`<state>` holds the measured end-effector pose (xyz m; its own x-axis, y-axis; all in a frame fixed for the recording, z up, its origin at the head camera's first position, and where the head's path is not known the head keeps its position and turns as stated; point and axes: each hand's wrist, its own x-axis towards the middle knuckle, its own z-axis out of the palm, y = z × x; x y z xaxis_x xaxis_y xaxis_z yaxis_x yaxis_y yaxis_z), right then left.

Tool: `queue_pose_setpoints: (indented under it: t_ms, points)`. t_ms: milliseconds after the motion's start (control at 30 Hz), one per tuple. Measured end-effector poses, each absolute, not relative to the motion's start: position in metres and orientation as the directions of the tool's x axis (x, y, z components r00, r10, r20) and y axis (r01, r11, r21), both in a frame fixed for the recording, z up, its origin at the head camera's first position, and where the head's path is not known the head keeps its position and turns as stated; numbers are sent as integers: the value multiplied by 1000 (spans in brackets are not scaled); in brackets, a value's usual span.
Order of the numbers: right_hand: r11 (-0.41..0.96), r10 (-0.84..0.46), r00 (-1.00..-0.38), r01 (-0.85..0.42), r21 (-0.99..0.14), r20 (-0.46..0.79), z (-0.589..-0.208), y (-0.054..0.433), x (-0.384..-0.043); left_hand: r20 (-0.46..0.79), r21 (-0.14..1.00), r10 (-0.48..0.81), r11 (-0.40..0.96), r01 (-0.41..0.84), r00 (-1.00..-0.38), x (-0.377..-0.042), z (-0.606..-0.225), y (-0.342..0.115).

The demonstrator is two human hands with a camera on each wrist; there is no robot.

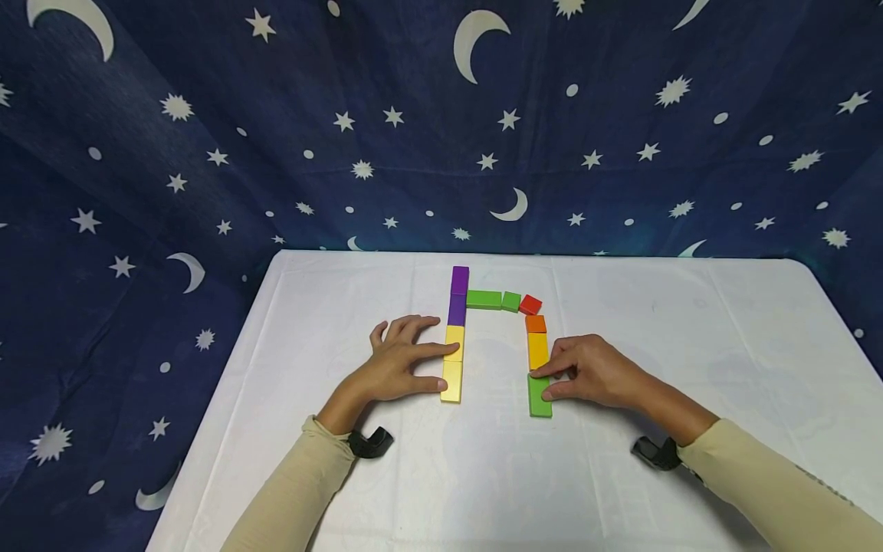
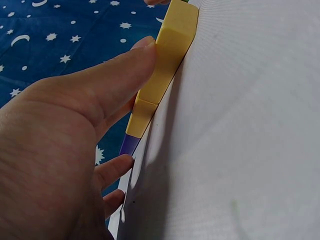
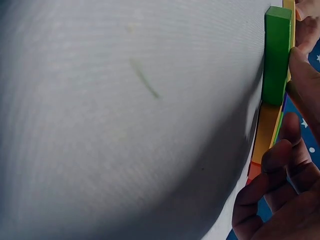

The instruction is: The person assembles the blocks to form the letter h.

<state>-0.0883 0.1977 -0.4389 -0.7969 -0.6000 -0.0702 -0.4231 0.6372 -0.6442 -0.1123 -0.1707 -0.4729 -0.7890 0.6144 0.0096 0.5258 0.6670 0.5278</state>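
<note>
My left hand (image 1: 393,364) has its fingers spread beside two pale yellow blocks (image 1: 451,381). Its index fingertip touches the upper one and its thumb the lower one, also seen in the left wrist view. Across from it, my right hand (image 1: 596,372) pinches a green block (image 1: 540,406) with thumb and index finger, its other fingers curled. That block lies end to end with a darker yellow block (image 1: 537,350) and an orange block (image 1: 536,324). In the right wrist view, the thumb lies along the green block's upper edge; the index fingertip is hidden.
Two purple blocks (image 1: 458,297) continue the left column upward. From them a long green block (image 1: 484,300), a small green block (image 1: 511,301) and a tilted red block (image 1: 530,305) run rightward. A white-covered table (image 1: 345,284) bears everything, before a dark blue starry cloth (image 1: 414,192).
</note>
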Motion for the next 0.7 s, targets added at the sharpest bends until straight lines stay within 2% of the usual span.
queue_pose_setpoints:
  t_ms: [700]
  points:
    - [626,-597,-802,-436,-646,-37,-440,202,-90,-7,526,610,676,516,-793,-112,-473,-170]
